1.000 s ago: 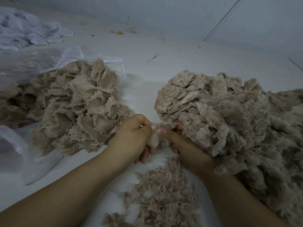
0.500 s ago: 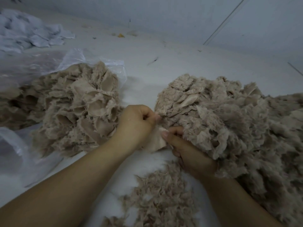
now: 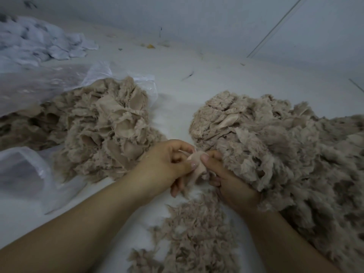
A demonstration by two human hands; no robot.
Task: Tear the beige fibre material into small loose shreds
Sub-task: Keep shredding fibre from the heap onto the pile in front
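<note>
Where piles part, hands (image 3: pixel 194 166) pinch beige scrap (image 3: pixel 199 164).

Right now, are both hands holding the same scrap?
Yes: the left hand and right hand both pinch one beige scrap between them.

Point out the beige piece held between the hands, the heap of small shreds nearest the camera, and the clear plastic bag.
beige piece (image 3: pixel 199 166), head view, its middle between both thumbs.
small shreds (image 3: pixel 197 233), head view, middle of the heap.
clear plastic bag (image 3: pixel 25 174), head view, near flap.
</note>
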